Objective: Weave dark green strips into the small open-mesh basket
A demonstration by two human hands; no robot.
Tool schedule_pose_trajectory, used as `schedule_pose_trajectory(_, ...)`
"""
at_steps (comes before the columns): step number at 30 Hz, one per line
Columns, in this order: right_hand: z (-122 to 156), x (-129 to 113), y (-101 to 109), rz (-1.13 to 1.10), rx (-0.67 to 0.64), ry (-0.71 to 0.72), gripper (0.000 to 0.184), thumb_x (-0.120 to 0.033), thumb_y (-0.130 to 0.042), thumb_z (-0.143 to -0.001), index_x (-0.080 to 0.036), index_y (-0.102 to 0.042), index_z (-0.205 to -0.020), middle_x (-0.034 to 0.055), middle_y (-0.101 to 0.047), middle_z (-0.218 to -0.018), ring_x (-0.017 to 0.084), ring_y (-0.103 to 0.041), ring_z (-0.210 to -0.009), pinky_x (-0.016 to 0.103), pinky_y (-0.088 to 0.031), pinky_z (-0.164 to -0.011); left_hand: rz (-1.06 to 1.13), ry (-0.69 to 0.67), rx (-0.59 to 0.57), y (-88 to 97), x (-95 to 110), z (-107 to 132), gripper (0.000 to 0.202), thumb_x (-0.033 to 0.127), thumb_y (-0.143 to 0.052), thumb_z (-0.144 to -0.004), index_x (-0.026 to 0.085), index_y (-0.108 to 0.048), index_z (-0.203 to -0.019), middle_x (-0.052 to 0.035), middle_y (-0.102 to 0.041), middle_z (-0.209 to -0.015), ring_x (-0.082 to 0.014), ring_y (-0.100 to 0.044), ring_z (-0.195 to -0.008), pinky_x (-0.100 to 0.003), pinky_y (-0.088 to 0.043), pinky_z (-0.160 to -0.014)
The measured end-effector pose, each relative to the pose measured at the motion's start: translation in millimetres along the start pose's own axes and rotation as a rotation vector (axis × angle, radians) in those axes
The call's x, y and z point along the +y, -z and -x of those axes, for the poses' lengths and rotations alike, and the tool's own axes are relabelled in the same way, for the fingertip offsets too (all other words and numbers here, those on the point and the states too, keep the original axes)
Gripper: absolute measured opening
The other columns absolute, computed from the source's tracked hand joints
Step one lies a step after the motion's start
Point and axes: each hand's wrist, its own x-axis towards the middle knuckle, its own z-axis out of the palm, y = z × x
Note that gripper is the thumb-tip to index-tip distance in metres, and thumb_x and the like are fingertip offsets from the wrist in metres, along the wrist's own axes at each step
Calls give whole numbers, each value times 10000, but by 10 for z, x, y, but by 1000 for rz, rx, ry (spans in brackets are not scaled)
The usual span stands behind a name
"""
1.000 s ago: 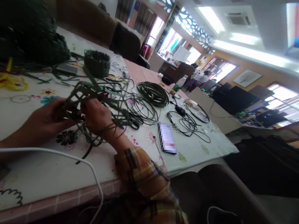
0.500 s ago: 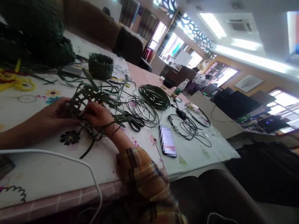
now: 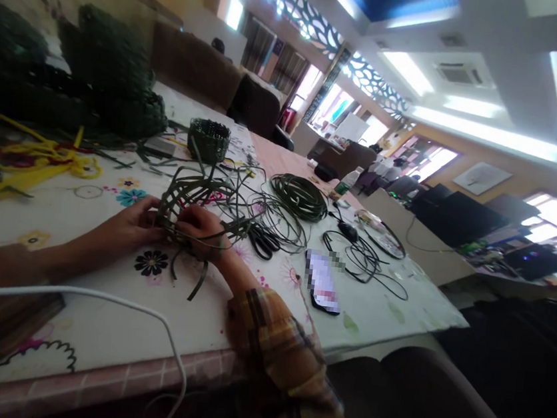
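Head camera: nearest, a white cable [image 3: 112, 295] crosses on the near side of both hands. Beyond it, the left hand [image 3: 137, 220] curls its fingers around the left side of a partly woven basket [image 3: 187, 188], while the right hand [image 3: 203, 232] closes on strips at its near right; what those fingertips pinch is hidden. The basket, between and just beyond the hands, should be light and springy, its loose ends easily bent, so the woven wall by the left hand seems the surer hold. It looks dark green, an open lattice with ends splaying outward. Scissors [image 3: 265, 242] lie right of the right hand; farther off, a coil [image 3: 300, 199], then a small woven basket [image 3: 208, 145].
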Motion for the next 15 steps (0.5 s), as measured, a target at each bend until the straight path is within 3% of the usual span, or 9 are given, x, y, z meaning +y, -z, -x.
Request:
schedule_pose_trajectory(3, 3, 0, -14, -17, 8, -36, 76, -150, -667, -850, -166, -600, -819, -36, -612, -771, 104, -558, -746, 217, -412, -692, -125, -30, 37, -25, 4, -12, 509, 364, -817, -642, 209, -551, -1047, -14, -712, -958, -203, -710, -869, -327, -625, -782)
schedule_pose_trajectory(7, 5, 88, -47, -90, 4, -83, 41, -187, -651, -858, -169, -616, -851, -28, -623, -789, 108, -566, -746, 214, -427, -674, -513, -45, 124, 65, 128, -43, 357, 374, -674, -599, 203, -584, -900, 1, -676, -777, -209, -631, -727, -292, -541, -622)
schedule_pose_trajectory(9, 6, 148, -63, -121, 24, -96, 36, -203, -640, -863, -171, -624, -863, -24, -626, -798, 110, -568, -747, 213, -433, -666, -780, -82, 157, 251, 220, -87, 315, 374, -620, -605, 204, -626, -870, -5, -651, -735, -213, -590, -705, -291, -490, -627)
schedule_pose_trajectory(11, 8, 195, -73, -145, 53, -91, 49, -220, -635, -869, -172, -630, -864, -21, -625, -803, 112, -568, -753, 215, -440, -669, -1058, -156, 265, 514, 305, -151, 347, 414, -570, -626, 204, -650, -891, -9, -609, -688, -218, -556, -656, -327, -480, -668)
schedule_pose_trajectory(14, 10, 217, -80, -168, 77, -77, 64, -235, -639, -870, -172, -636, -860, -14, -633, -822, 117, -573, -777, 223, -454, -698, -1170, -254, 420, 854, 376, -240, 389, 455, -500, -698, 203, -700, -918, -60, -693, -889, -260, -621, -841, -362, -496, -801)
schedule_pose_trajectory(15, 11, 213, -80, -166, 83, -80, 67, -237, -640, -869, -171, -636, -857, -13, -634, -825, 117, -574, -782, 225, -455, -705, -1144, -249, 383, 897, 378, -255, 403, 482, -509, -701, 208, -718, -910, -67, -710, -925, -270, -628, -873, -363, -498, -814)
